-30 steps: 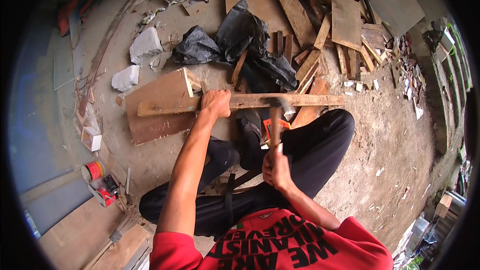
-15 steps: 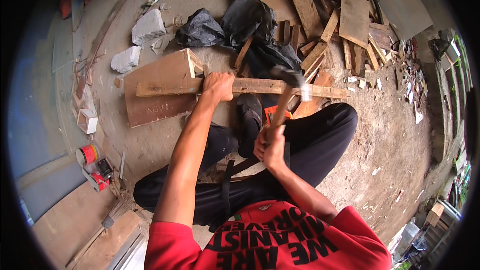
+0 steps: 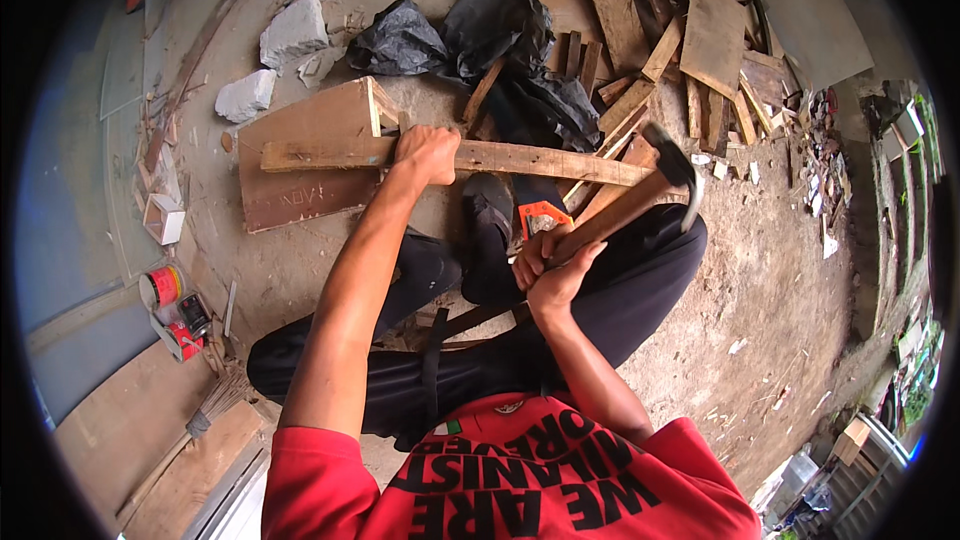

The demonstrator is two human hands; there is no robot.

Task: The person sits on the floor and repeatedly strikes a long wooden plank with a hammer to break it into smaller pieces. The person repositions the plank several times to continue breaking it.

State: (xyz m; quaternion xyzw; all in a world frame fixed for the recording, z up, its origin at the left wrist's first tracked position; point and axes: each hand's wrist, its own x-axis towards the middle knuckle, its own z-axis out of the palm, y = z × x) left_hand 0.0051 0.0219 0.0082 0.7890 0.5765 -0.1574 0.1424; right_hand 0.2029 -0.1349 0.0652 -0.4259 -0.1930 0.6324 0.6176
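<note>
My left hand (image 3: 428, 154) is closed round a long wooden batten (image 3: 540, 159), which lies crosswise in front of me. The batten's left part rests over a brown board box (image 3: 310, 155) with an open wooden-framed end. In my right hand (image 3: 558, 265) is a claw hammer (image 3: 625, 205), gripped by its wooden handle. Its dark metal head is up to the right, by the batten's right end and above my right knee. An orange-handled saw (image 3: 543, 215) lies by my feet, partly behind my right hand.
Black plastic sheeting (image 3: 497, 25) lies beyond the batten. Wood offcuts (image 3: 640, 55) are heaped at the far right. White rubble blocks (image 3: 294, 32) lie at far left. Red tins (image 3: 162, 287) stand at left near a twig broom (image 3: 215, 405).
The hammer has swung to the right and tilted over, its head now clear of the batten's top. My left hand still grips the batten, which appears slightly shifted left with the view.
</note>
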